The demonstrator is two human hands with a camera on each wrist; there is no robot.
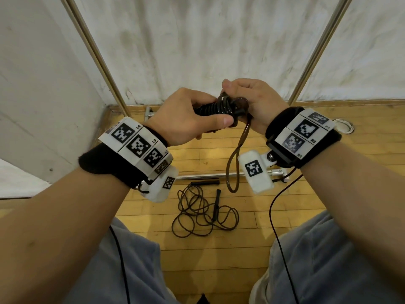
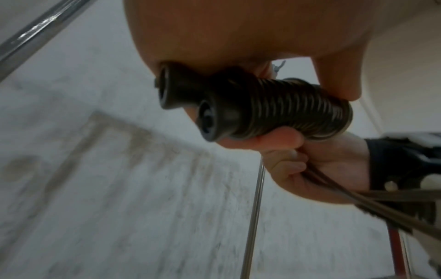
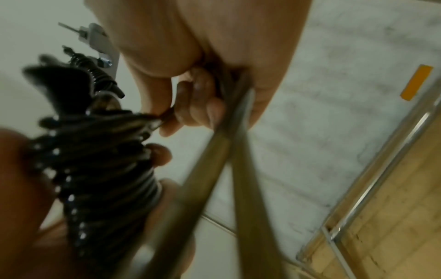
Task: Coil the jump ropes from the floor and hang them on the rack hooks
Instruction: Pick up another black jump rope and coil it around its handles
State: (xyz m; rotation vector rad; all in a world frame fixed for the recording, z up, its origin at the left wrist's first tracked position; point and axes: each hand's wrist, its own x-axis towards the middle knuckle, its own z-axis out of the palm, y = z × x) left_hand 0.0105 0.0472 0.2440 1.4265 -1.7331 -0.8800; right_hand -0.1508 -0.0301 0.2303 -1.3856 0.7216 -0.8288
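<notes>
A dark jump rope (image 1: 221,107) is wound tightly round its two black handles (image 2: 210,117), and I hold the bundle at chest height. My left hand (image 1: 190,116) grips the wound handles (image 2: 286,111). My right hand (image 1: 249,104) pinches the cord at the bundle's end (image 3: 164,118), and a brown loop (image 1: 235,163) hangs down from it. A second black jump rope (image 1: 201,211) lies tangled on the wooden floor below my hands, both handles beside it.
Two metal rack uprights (image 1: 98,60) (image 1: 315,51) rise against a white wall, with a low crossbar (image 1: 210,175) on the wood floor (image 1: 219,255). A white coiled cord (image 1: 345,127) lies at the right. My knees in grey trousers (image 1: 328,264) fill the bottom.
</notes>
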